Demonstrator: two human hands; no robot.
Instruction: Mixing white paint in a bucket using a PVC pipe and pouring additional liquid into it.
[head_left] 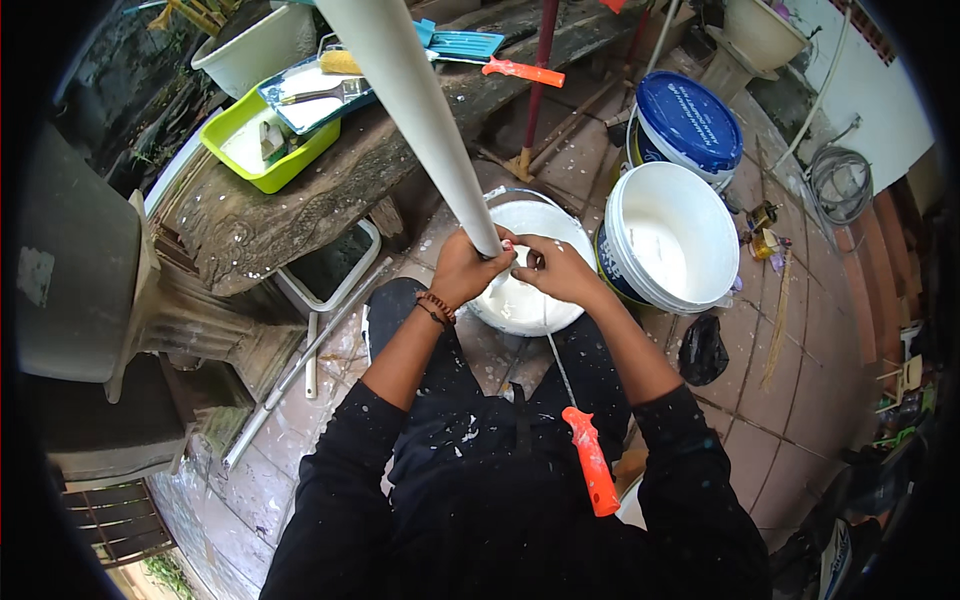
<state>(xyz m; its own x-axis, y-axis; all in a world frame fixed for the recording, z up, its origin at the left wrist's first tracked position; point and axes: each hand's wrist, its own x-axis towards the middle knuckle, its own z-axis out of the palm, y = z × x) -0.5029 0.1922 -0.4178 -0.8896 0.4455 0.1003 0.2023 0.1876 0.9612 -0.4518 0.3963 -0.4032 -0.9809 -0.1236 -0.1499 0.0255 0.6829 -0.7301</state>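
Note:
My left hand (468, 264) is wrapped round the lower end of a long white pipe (405, 90), which slants up to the top of the view. Beside the pipe's end, my right hand (558, 268) is closed in a pinch; what its fingers hold, if anything, I cannot make out. Below both hands stands a white bucket (515, 318) with whitish paint inside. A thin metal rod with an orange handle (592, 462) leans over the bucket's near rim toward my lap. Its far end is not clear.
An open white paint pail (672, 238) and a blue-lidded pail (690, 118) stand on the right. A plank bench (330, 200) at left bears a lime-green tray (268, 180) and an orange-handled tool (523, 70). A black plastic bag (704, 350) lies on the tiles.

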